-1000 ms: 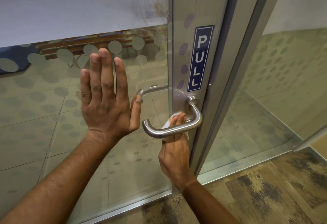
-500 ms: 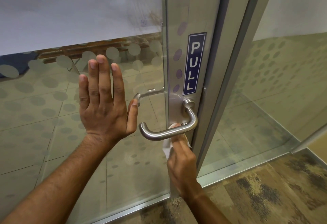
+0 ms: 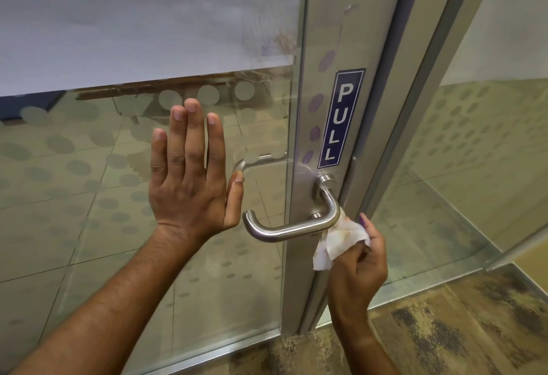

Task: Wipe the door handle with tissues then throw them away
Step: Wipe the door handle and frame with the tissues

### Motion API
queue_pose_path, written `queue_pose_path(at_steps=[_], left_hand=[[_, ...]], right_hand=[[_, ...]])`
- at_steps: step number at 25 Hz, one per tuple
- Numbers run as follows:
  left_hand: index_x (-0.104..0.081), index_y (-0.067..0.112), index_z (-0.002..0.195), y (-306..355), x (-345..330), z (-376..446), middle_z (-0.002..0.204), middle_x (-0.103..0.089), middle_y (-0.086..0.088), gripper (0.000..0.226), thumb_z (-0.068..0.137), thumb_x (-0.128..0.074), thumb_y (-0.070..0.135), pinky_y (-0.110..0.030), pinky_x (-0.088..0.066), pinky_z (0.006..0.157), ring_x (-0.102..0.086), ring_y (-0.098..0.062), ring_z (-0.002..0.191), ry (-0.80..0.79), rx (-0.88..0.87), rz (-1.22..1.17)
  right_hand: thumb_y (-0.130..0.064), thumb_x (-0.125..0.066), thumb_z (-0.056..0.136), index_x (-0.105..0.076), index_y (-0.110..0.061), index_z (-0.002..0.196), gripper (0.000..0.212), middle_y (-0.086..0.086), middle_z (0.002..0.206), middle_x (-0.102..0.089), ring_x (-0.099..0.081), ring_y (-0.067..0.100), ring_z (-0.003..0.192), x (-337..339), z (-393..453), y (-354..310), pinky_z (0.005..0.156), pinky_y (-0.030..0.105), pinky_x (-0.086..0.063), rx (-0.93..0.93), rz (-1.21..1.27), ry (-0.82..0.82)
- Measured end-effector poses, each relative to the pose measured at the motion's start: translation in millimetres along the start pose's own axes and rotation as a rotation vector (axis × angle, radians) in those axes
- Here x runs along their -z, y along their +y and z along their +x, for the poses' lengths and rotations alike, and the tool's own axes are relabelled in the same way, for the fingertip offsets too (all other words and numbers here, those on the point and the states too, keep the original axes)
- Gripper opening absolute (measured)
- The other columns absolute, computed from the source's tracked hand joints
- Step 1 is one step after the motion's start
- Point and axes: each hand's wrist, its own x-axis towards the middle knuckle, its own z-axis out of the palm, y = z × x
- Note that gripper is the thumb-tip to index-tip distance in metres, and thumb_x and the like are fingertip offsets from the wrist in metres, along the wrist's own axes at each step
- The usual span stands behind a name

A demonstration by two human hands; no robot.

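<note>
A brushed steel lever door handle (image 3: 284, 231) sticks out from the metal stile of a glass door (image 3: 98, 196), just below a blue PULL sign (image 3: 341, 119). My right hand (image 3: 358, 268) grips a crumpled white tissue (image 3: 338, 241) with brownish stains, pressed against the right bend of the handle from below and behind. My left hand (image 3: 189, 176) lies flat on the glass, fingers spread upward, thumb close to the handle's free end.
The door frame (image 3: 415, 125) runs diagonally to the right of the stile, with a second dotted glass panel (image 3: 474, 152) beyond it. Patterned brown carpet (image 3: 444, 330) covers the floor at the lower right. A second handle (image 3: 255, 164) shows through the glass.
My right hand has slid with the tissue from under the middle of the handle out to its right bend, showing the tissue's stained side. My left hand stays flat on the glass.
</note>
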Motion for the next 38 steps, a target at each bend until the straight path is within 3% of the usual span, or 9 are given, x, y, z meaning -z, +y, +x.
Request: queue_pose_path(at_steps=[4,9,14,19,23,27,32,35,38], left_hand=[[-0.001,0.002,0.157,0,1,0,0.155,-0.009,-0.025,0.083,0.093,-0.034,0.042,-0.042,0.005,0.125,0.015,-0.025,0.153,0.008,-0.005,-0.008],[-0.021,-0.001,0.154,2,7,2,0.156,-0.019,-0.025,0.079,0.089,-0.045,0.039,-0.044,-0.004,0.125,0.003,-0.026,0.154,0.081,0.011,-0.12],[-0.021,-0.002,0.154,3,8,4,0.157,-0.017,-0.024,0.081,0.088,-0.046,0.038,-0.043,-0.001,0.125,0.006,-0.025,0.154,0.051,-0.014,-0.079],[-0.016,-0.002,0.155,3,5,2,0.157,-0.016,-0.024,0.083,0.089,-0.044,0.039,-0.043,0.001,0.125,0.008,-0.026,0.154,0.043,-0.024,-0.03],[-0.015,-0.001,0.156,3,4,2,0.157,-0.015,-0.024,0.083,0.089,-0.044,0.039,-0.043,0.001,0.125,0.008,-0.026,0.154,0.04,-0.026,-0.033],[-0.014,-0.002,0.156,3,4,3,0.157,-0.015,-0.024,0.084,0.089,-0.044,0.04,-0.042,0.003,0.125,0.01,-0.026,0.154,0.032,-0.024,-0.035],[-0.012,-0.001,0.156,2,5,3,0.157,-0.013,-0.024,0.085,0.089,-0.045,0.04,-0.043,0.003,0.125,0.012,-0.025,0.153,0.019,-0.022,-0.05],[-0.013,-0.001,0.156,3,5,3,0.157,-0.014,-0.024,0.085,0.089,-0.047,0.04,-0.043,0.003,0.125,0.012,-0.024,0.153,0.015,-0.018,-0.057],[-0.012,-0.002,0.156,3,5,3,0.157,-0.013,-0.024,0.086,0.089,-0.046,0.04,-0.043,0.003,0.125,0.012,-0.024,0.153,0.011,-0.019,-0.05]], right_hand=[[-0.003,-0.055,0.093,-0.064,-0.04,0.108,0.04,-0.018,0.102,-0.072,-0.07,0.011,0.096,7,26,-22,0.075,0.021,-0.058,0.159,0.056,-0.053],[0.014,-0.069,0.081,-0.07,-0.004,0.106,0.031,0.004,0.1,-0.07,-0.068,0.015,0.09,16,51,-49,0.082,0.021,-0.054,0.603,-0.225,-0.314],[-0.002,-0.081,0.076,-0.077,-0.003,0.098,0.022,0.009,0.098,-0.076,-0.069,0.023,0.089,3,74,-75,0.083,0.03,-0.054,0.872,-0.429,-0.494],[-0.015,-0.085,0.072,-0.077,-0.006,0.101,0.031,0.012,0.096,-0.069,-0.064,0.033,0.098,-13,81,-90,0.077,0.045,-0.06,1.057,-0.896,-0.7],[-0.013,-0.082,0.076,-0.076,-0.007,0.1,0.026,0.01,0.094,-0.072,-0.068,0.026,0.094,-10,82,-87,0.082,0.039,-0.06,0.882,-0.746,-0.635],[-0.006,-0.08,0.078,-0.077,-0.006,0.096,0.018,0.008,0.084,-0.073,-0.069,0.021,0.075,-10,71,-81,0.071,0.03,-0.059,0.551,-0.512,-0.439],[-0.007,-0.084,0.073,-0.077,-0.007,0.094,0.021,0.008,0.085,-0.068,-0.066,0.024,0.084,-12,72,-83,0.075,0.035,-0.058,0.869,-0.746,-0.572],[-0.009,-0.083,0.076,-0.076,-0.011,0.083,0.01,0.0,0.077,-0.068,-0.064,0.01,0.071,-13,75,-76,0.068,0.013,-0.051,0.505,-0.511,-0.433],[-0.01,-0.083,0.076,-0.074,-0.016,0.076,0.01,-0.008,0.06,-0.069,-0.061,0.0,0.053,-19,66,-66,0.054,0.011,-0.046,0.043,-0.195,-0.288]])
